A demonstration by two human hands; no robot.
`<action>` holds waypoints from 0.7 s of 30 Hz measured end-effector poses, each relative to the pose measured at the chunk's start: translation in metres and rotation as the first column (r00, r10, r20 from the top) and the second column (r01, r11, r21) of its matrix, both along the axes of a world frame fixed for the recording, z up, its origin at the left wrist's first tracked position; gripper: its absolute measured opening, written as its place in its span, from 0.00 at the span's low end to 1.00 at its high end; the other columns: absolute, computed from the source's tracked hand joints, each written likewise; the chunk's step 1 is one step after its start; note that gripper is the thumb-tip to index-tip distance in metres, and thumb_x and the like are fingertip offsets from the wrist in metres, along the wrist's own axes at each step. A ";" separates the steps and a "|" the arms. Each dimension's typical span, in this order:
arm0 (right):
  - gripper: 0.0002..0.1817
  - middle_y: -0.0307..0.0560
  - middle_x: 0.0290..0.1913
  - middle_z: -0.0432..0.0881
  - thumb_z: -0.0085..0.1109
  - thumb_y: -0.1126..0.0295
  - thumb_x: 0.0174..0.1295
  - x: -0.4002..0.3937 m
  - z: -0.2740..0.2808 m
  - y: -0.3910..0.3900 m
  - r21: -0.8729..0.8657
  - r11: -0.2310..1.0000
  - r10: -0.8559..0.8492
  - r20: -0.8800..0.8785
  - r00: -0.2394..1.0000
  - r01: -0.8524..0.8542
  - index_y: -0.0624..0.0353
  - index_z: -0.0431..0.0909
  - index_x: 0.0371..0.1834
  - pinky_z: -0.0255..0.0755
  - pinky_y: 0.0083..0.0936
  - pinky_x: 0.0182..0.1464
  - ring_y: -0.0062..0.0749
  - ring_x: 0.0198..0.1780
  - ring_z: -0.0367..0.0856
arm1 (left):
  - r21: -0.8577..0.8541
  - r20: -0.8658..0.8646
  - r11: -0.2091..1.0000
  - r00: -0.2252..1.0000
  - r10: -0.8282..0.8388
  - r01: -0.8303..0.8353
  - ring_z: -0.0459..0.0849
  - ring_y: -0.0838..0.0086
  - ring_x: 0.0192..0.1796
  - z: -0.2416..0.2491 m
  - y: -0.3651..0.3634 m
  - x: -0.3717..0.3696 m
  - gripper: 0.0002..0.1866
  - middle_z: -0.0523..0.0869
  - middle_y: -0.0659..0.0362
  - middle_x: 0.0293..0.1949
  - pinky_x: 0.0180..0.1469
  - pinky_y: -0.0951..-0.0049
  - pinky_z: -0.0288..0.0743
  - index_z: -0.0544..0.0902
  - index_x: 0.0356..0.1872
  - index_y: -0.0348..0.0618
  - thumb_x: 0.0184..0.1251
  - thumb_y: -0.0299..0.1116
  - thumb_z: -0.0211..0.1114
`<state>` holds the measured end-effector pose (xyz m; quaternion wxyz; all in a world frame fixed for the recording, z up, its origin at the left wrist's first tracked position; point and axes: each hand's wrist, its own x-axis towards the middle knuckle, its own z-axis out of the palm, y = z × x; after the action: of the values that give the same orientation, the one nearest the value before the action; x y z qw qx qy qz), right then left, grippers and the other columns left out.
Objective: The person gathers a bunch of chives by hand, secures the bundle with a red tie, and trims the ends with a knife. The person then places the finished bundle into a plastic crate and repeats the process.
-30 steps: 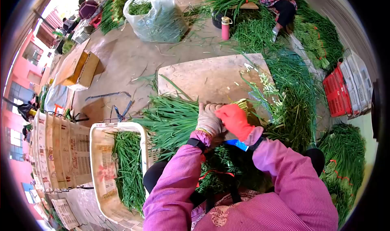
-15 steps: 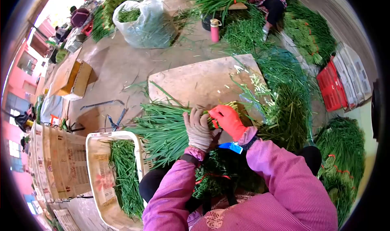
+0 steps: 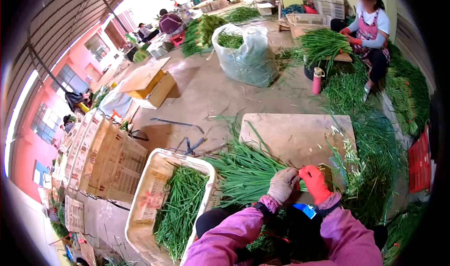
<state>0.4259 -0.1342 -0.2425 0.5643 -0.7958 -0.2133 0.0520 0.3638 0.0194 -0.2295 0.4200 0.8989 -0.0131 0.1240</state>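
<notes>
A bunch of long green stalks [image 3: 248, 172] lies with its leaves fanned to the left, partly over a wooden board [image 3: 295, 135]. My left hand [image 3: 283, 185], in a pale knitted glove, is closed at the cut end of the bunch. Just right of it my right hand [image 3: 315, 184], in an orange-red glove, is pinched close to the left fingertips, with a bit of red band between the two hands. What exactly each set of fingertips grips is too small to tell. A blue tag [image 3: 307, 210] hangs by my right wrist.
A white crate [image 3: 213, 172] of loose greens stands at left, near stacked crates [image 3: 112, 158]. Beyond the board are a plastic sack [image 3: 248, 62], a pink bottle [image 3: 317, 82] and a seated co-worker [image 3: 370, 36] handling greens. A red crate [image 3: 419, 163] is at right.
The view has tilted up and swung left, bringing more of the room and the co-worker into sight. My hands have stayed close together at the bunch, and my left fingers have drawn in toward the right ones.
</notes>
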 end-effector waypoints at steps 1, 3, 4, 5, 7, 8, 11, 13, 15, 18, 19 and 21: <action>0.07 0.50 0.31 0.83 0.65 0.71 0.61 0.001 -0.008 -0.001 0.006 1.000 0.008 0.000 1.000 -0.008 0.63 0.80 0.34 0.74 0.29 0.38 0.33 0.34 0.81 | 0.006 0.000 1.000 1.000 0.008 -0.008 0.81 0.51 0.45 0.002 -0.001 0.000 0.07 0.83 0.52 0.40 0.47 0.57 0.76 0.81 0.39 0.42 0.64 0.33 0.64; 0.07 0.49 0.32 0.83 0.65 0.71 0.60 0.007 -0.023 -0.002 0.050 0.999 0.023 -0.062 0.998 -0.020 0.64 0.78 0.33 0.73 0.28 0.39 0.31 0.35 0.81 | -0.045 -0.173 0.995 0.982 0.079 -0.088 0.82 0.51 0.44 0.006 -0.004 0.005 0.07 0.84 0.52 0.40 0.45 0.57 0.76 0.81 0.39 0.43 0.65 0.34 0.64; 0.07 0.48 0.32 0.83 0.65 0.72 0.61 0.006 -0.007 -0.001 0.026 1.000 0.011 -0.051 0.999 -0.010 0.64 0.78 0.33 0.74 0.27 0.42 0.31 0.36 0.80 | 0.014 -0.207 0.998 0.976 0.070 -0.069 0.82 0.53 0.48 0.005 -0.004 0.012 0.07 0.84 0.53 0.43 0.47 0.58 0.76 0.81 0.40 0.44 0.66 0.34 0.63; 0.07 0.48 0.32 0.83 0.65 0.72 0.61 0.008 -0.008 0.000 0.032 0.999 0.015 -0.048 0.999 -0.014 0.64 0.78 0.33 0.74 0.27 0.42 0.31 0.36 0.80 | 0.019 -0.204 0.997 0.976 0.075 -0.073 0.82 0.53 0.48 0.003 -0.002 0.017 0.07 0.84 0.53 0.43 0.47 0.58 0.76 0.81 0.40 0.44 0.66 0.34 0.63; 0.06 0.45 0.32 0.82 0.63 0.73 0.62 0.012 -0.018 -0.001 0.068 0.998 -0.009 0.009 1.000 0.008 0.64 0.78 0.33 0.73 0.26 0.44 0.28 0.38 0.79 | 0.270 0.273 0.962 0.961 -0.047 -0.030 0.81 0.55 0.53 -0.004 0.003 0.026 0.08 0.84 0.54 0.46 0.52 0.61 0.76 0.81 0.43 0.45 0.67 0.34 0.63; 0.06 0.45 0.35 0.83 0.63 0.73 0.63 0.015 -0.027 -0.004 0.110 0.994 0.018 -0.017 1.000 -0.016 0.64 0.77 0.34 0.74 0.26 0.45 0.29 0.39 0.80 | 0.311 0.185 0.950 0.981 -0.056 -0.004 0.79 0.56 0.56 -0.009 0.004 0.026 0.09 0.83 0.54 0.48 0.56 0.63 0.75 0.81 0.45 0.46 0.67 0.35 0.63; 0.06 0.46 0.34 0.83 0.62 0.72 0.64 0.016 -0.036 -0.002 0.142 0.990 -0.020 -0.005 1.000 0.021 0.63 0.77 0.33 0.74 0.27 0.43 0.28 0.37 0.80 | 0.189 -0.127 0.977 0.989 -0.077 0.100 0.79 0.54 0.54 -0.020 0.010 0.033 0.09 0.83 0.54 0.47 0.55 0.63 0.75 0.81 0.44 0.46 0.68 0.36 0.63; 0.06 0.45 0.33 0.83 0.62 0.72 0.64 0.012 -0.029 0.004 0.173 0.983 -0.043 -0.070 0.997 0.054 0.62 0.77 0.33 0.74 0.26 0.42 0.27 0.37 0.80 | 0.146 -0.046 0.985 0.995 -0.091 0.096 0.80 0.53 0.50 -0.030 0.011 0.033 0.09 0.83 0.53 0.44 0.52 0.61 0.76 0.80 0.43 0.45 0.67 0.36 0.64; 0.06 0.44 0.31 0.83 0.62 0.71 0.65 0.009 -0.014 0.009 0.199 0.976 -0.063 -0.130 0.990 0.088 0.62 0.77 0.32 0.74 0.26 0.41 0.26 0.37 0.80 | 0.103 -0.078 0.993 0.996 -0.052 0.060 0.80 0.50 0.45 -0.030 0.011 0.032 0.08 0.82 0.50 0.39 0.46 0.59 0.76 0.79 0.41 0.45 0.68 0.36 0.63; 0.08 0.45 0.32 0.84 0.64 0.68 0.62 0.011 0.004 0.011 -0.039 0.989 -0.148 -0.152 0.977 0.144 0.59 0.78 0.30 0.75 0.31 0.40 0.32 0.37 0.82 | 0.015 -0.090 0.999 0.995 -0.043 0.045 0.79 0.48 0.40 -0.027 0.011 0.031 0.07 0.81 0.48 0.34 0.42 0.56 0.74 0.78 0.39 0.44 0.68 0.35 0.63; 0.07 0.46 0.31 0.83 0.65 0.67 0.60 0.013 0.006 0.010 -0.158 0.976 -0.138 0.101 0.985 0.153 0.57 0.79 0.29 0.75 0.34 0.38 0.36 0.36 0.82 | 0.014 -0.088 0.999 0.995 -0.043 0.044 0.79 0.48 0.40 -0.028 0.011 0.032 0.07 0.81 0.48 0.34 0.42 0.56 0.74 0.78 0.39 0.44 0.68 0.35 0.63; 0.07 0.46 0.30 0.83 0.65 0.65 0.59 0.015 0.013 0.009 -0.270 0.943 -0.090 0.350 0.933 0.192 0.55 0.80 0.29 0.74 0.38 0.37 0.41 0.35 0.82 | 0.008 -0.118 0.999 0.992 -0.045 0.046 0.79 0.48 0.37 -0.028 0.011 0.034 0.07 0.79 0.47 0.30 0.39 0.57 0.73 0.76 0.37 0.44 0.69 0.35 0.61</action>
<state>0.4412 -0.1256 -0.2297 0.3950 -0.8829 -0.2366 -0.0923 0.3979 0.0308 -0.2574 0.4180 0.9063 -0.0095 0.0608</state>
